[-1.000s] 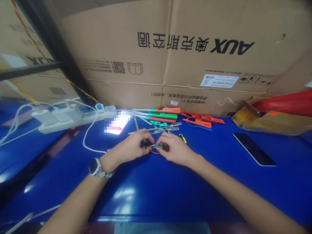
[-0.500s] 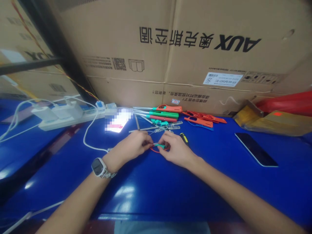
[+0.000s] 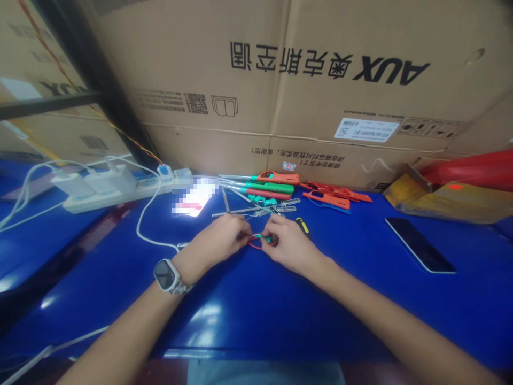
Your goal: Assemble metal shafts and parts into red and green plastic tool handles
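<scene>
Between my two hands, over the blue table [image 3: 240, 310], is a small loop of red and green wires [image 3: 256, 244]. My left hand [image 3: 224, 235], below a wrist with a watch [image 3: 166, 274], pinches the left end of the wires. My right hand [image 3: 287, 240] has its fingers closed on their right side, where a green part shows. The fingertips are close together but apart. Just beyond the hands lie clear-handled testers [image 3: 280, 209] with thin metal shafts, and a black and yellow tool [image 3: 303, 226] is right of my right hand.
Long-nosed lighters [image 3: 276, 188] and orange lighter parts [image 3: 328, 199] lie by a cardboard box [image 3: 248, 123]. A lit phone [image 3: 196, 198] and a white power strip [image 3: 100, 198] with cables are left; a dark phone [image 3: 420, 245] and a yellow-brown package [image 3: 452, 202] are right.
The fingers of my right hand have shifted slightly on the wires, and less of the green part shows. My left wrist has turned a little. Both hands keep their hold.
</scene>
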### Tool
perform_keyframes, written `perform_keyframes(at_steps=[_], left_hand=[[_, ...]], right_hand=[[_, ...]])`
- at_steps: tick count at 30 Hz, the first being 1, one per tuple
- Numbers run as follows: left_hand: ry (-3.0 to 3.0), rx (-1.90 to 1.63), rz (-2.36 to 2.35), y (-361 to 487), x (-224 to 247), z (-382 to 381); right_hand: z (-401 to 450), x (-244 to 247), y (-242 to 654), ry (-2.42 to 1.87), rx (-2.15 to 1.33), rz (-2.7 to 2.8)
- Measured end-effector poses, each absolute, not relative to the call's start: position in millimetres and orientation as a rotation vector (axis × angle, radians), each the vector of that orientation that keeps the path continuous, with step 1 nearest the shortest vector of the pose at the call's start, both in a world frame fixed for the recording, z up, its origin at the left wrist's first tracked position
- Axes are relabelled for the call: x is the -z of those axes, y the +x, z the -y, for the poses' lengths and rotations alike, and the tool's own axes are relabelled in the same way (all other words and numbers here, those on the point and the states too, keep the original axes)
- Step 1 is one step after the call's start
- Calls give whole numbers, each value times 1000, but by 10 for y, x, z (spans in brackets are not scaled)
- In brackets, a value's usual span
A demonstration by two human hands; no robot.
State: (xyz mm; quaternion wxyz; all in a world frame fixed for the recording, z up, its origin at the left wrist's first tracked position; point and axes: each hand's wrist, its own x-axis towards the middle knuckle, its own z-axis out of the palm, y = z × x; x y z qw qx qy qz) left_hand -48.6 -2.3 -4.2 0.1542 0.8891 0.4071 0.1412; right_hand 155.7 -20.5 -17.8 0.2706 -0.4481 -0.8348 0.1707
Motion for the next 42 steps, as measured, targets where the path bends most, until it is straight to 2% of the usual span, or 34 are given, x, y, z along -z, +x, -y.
perform_keyframes(at_steps=[13, 27, 42], left_hand=[[2603, -312, -1302, -419, -20, 103], [2622, -301, -1162, -530, -97, 99], [2521, -330, -1183, -610, -145, 81]], right_hand=[[303, 185, 1640, -1118, -269, 2417], [286, 228, 1701, -1125, -561, 2258], [264, 196, 1681, -1189, -571, 2212]])
